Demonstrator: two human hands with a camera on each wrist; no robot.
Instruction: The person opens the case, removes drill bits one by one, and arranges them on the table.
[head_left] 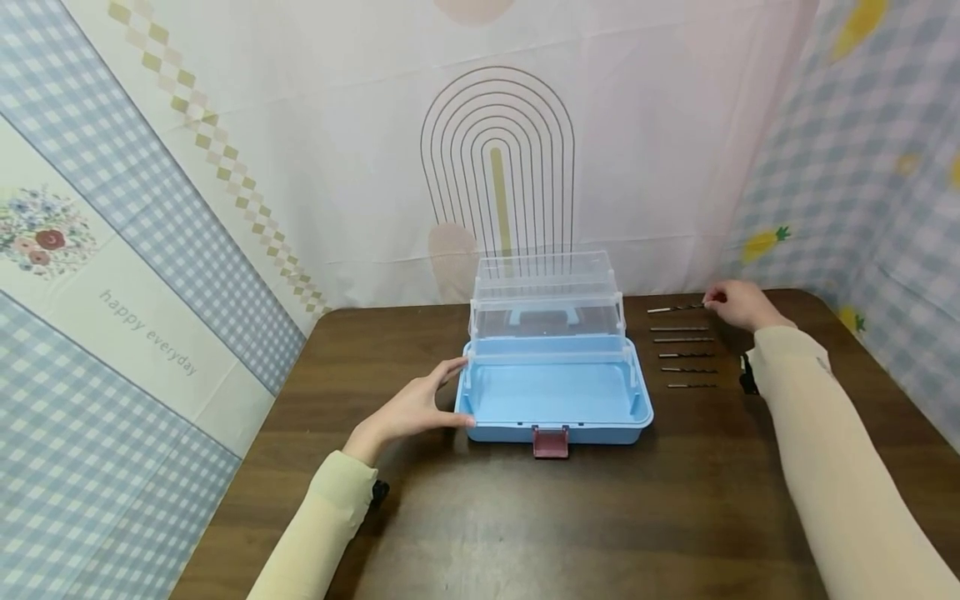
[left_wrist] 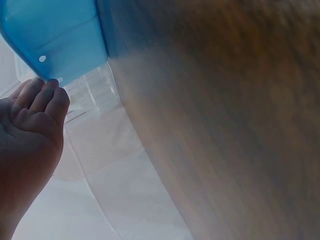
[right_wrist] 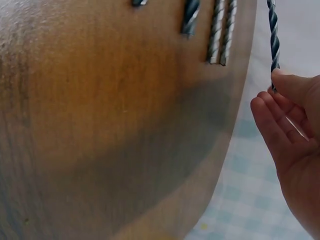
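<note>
At the left end of a light-blue plastic toolbox (head_left: 555, 392), my left hand (head_left: 411, 410) spreads its fingers and thumb. The fingertips touch the rim; the thumb reaches the front left corner. The box stands with its clear tiered trays (head_left: 543, 292) raised at the back and its purple latch (head_left: 551, 442) hanging in front. My right hand (head_left: 738, 304) pinches one end of a dark twisted drill bit (right_wrist: 274, 35) between thumb and fingers, at the table's far right. Below it lie several thinner drill bits (head_left: 681, 340), roughly parallel, in a column right of the box.
The brown wooden table (head_left: 480, 517) ends at the back against a patterned cloth (head_left: 360, 167). Checked cloth (head_left: 847, 183) hangs at the right side too. The raised trays stand close to the back cloth.
</note>
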